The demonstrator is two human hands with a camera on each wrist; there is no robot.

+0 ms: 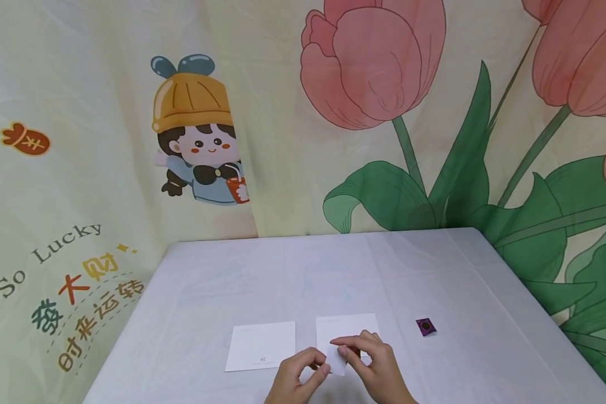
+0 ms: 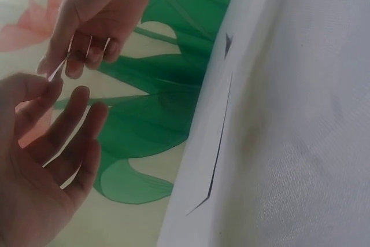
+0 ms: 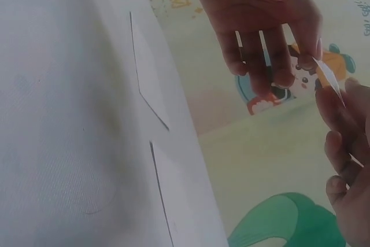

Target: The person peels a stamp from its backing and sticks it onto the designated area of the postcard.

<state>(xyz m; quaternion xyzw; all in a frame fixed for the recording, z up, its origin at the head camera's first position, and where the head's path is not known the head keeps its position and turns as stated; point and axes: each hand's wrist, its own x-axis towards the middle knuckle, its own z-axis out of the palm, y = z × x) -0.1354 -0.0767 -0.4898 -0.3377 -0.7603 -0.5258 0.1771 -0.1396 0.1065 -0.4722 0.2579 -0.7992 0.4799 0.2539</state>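
Observation:
Both hands hold a small thin white piece of paper [image 1: 336,366] above the front of the table. My left hand [image 1: 298,376] pinches its left edge between thumb and forefinger. Its upper right part is pinched by my right hand [image 1: 376,362]. In the left wrist view the paper [image 2: 58,72] shows nearly edge-on between the fingertips, and the left hand's other fingers are spread loosely. The right wrist view shows the paper [image 3: 329,78] as a narrow white strip. Behind the hands lies a white card [image 1: 345,324], partly hidden by the right hand.
Left of the hands, another white card [image 1: 262,343] with a small grey mark lies flat. A small purple square packet [image 1: 426,326] with a dark round centre lies to the right. The table [image 1: 293,280] has a white cloth, and a printed curtain [image 1: 278,112] hangs behind it.

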